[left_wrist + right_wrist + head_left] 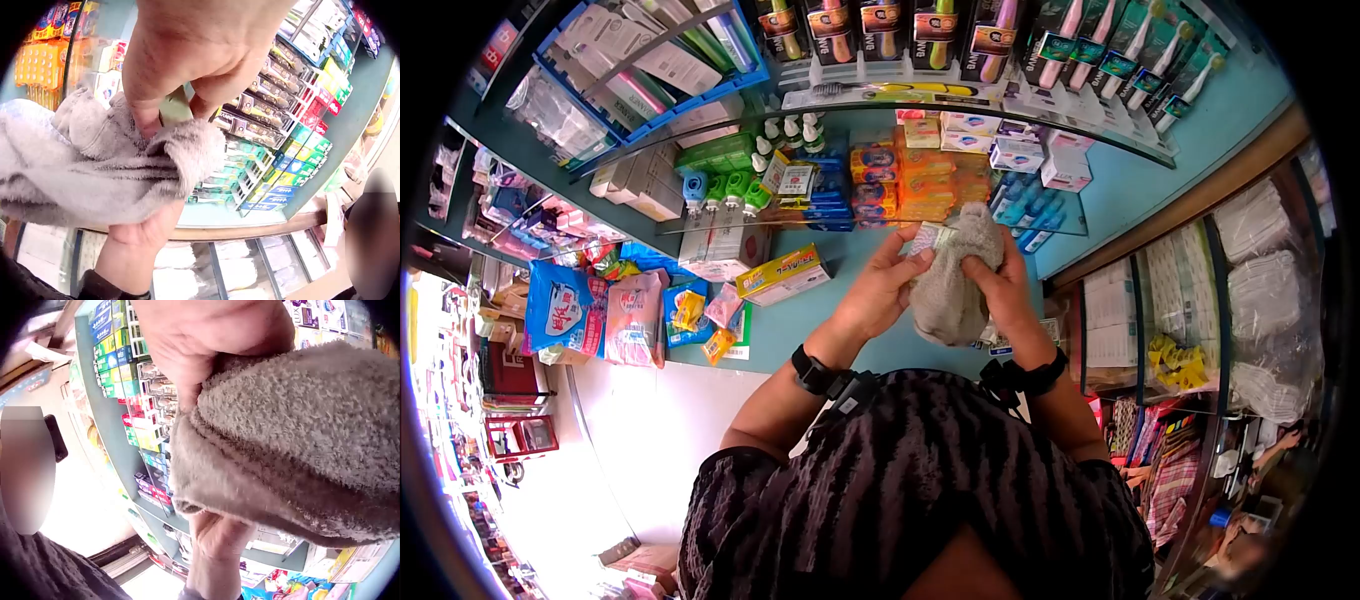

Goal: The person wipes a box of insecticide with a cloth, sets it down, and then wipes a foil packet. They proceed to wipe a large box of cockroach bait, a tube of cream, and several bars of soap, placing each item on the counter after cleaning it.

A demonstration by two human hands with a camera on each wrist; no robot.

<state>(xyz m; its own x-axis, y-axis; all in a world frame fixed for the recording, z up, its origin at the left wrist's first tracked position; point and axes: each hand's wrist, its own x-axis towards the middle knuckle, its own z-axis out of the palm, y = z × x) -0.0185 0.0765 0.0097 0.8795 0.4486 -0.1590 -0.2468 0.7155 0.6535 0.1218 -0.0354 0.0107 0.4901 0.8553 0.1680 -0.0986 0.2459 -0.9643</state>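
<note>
A grey fuzzy cloth (950, 285) is held bunched up over the counter in front of the person's chest. The left hand (882, 285) pinches its left edge beside a small pale patterned piece (928, 238). On the other side, the right hand (1003, 290) grips the cloth with the thumb lying on its front. In the left wrist view the left hand (194, 56) has its fingertips in the folds of the cloth (94, 169). The right wrist view shows the right hand (212, 337) gripping the cloth's upper edge (300, 419), its fingers partly hidden.
A yellow and white box (785, 275) and bagged packets (635, 318) lie on the counter (820, 320) to the left. Behind the hands, glass shelves carry orange packs (928, 180), blue tubes (1028, 208) and toothbrushes (935, 35). Shelving with wrapped goods (1265, 290) stands at the right.
</note>
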